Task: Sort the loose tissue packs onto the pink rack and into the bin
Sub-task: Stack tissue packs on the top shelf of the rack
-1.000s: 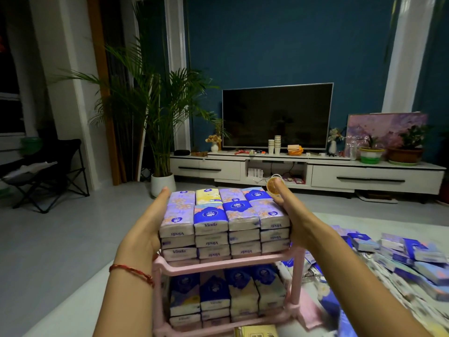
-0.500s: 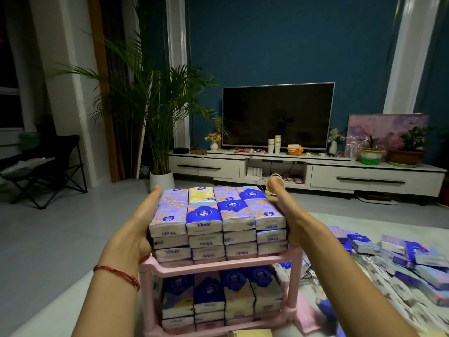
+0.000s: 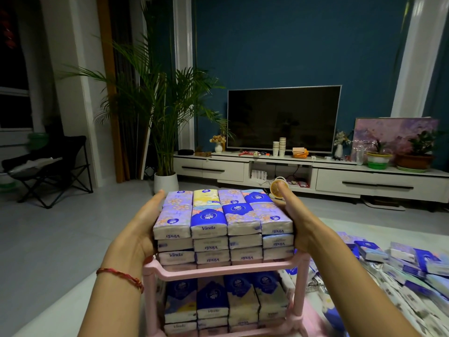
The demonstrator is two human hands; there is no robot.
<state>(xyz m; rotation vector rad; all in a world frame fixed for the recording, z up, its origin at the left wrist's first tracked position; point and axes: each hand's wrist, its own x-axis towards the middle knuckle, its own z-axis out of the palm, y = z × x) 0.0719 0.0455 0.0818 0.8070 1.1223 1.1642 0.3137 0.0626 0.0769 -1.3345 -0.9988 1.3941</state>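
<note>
We are pressing our left hand (image 3: 143, 227) and right hand (image 3: 295, 223), fingers straight, against opposite sides of the stack of packs (image 3: 223, 222) sitting on the rack (image 3: 218, 271). On its lower shelf more packs (image 3: 226, 300) are sitting in rows, and loose packs (image 3: 401, 263) are lying on the rug (image 3: 379, 224) at right.

Bare forearms, no sleeves, red braided string bracelet (image 3: 120, 276) (left wrist only), hands unadorned

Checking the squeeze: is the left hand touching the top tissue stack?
Touching. The head view shows the left hand pressed flat against the top tissue stack.
</note>
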